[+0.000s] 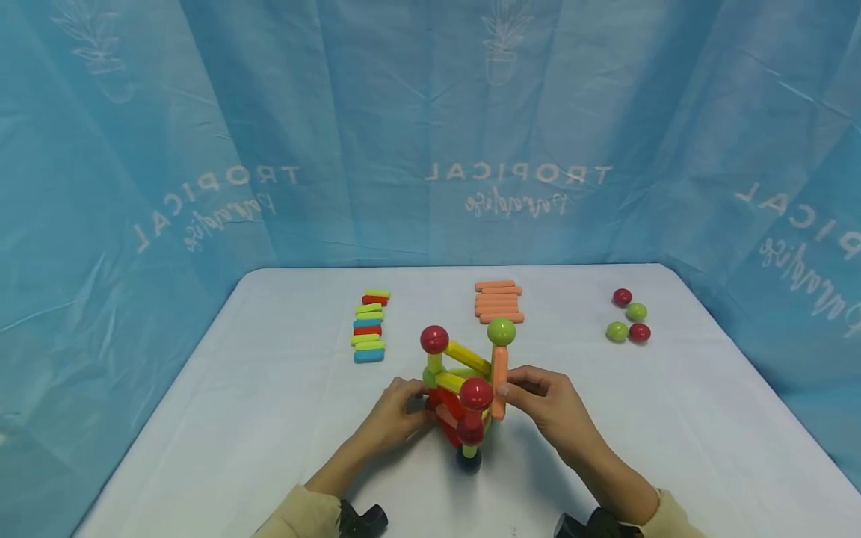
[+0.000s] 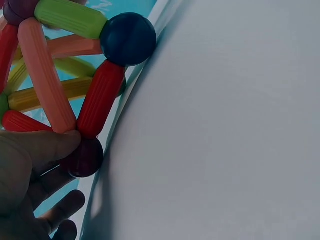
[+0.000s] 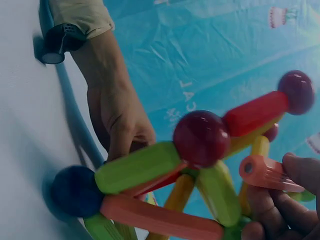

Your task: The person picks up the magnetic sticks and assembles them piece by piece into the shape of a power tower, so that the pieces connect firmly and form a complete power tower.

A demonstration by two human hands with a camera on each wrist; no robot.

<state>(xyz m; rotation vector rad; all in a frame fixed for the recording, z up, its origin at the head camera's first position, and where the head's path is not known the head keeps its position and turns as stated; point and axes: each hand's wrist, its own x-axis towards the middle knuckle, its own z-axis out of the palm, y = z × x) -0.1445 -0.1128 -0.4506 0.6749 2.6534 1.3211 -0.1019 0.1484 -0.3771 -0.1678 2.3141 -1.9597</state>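
Note:
A frame of magnetic sticks and balls (image 1: 476,394) stands in the middle of the table, red balls on top and a dark blue ball (image 2: 128,40) at a lower corner. My left hand (image 1: 393,415) grips its lower left corner, the thumb by a dark red ball (image 2: 86,159) and an orange stick's end. On the right, my right hand (image 1: 548,403) pinches an upright orange magnetic stick (image 1: 499,381) between thumb and fingers. A green ball (image 1: 501,332) sits at that stick's top. Its other end (image 3: 248,168) is bare in the right wrist view.
Short green, red and blue sticks (image 1: 368,330) lie in a column at the back left. Several orange sticks (image 1: 498,300) are stacked behind the frame. Loose red and green balls (image 1: 617,332) lie at the back right of the white table (image 1: 235,388). A blue curtain (image 1: 377,134) hangs behind.

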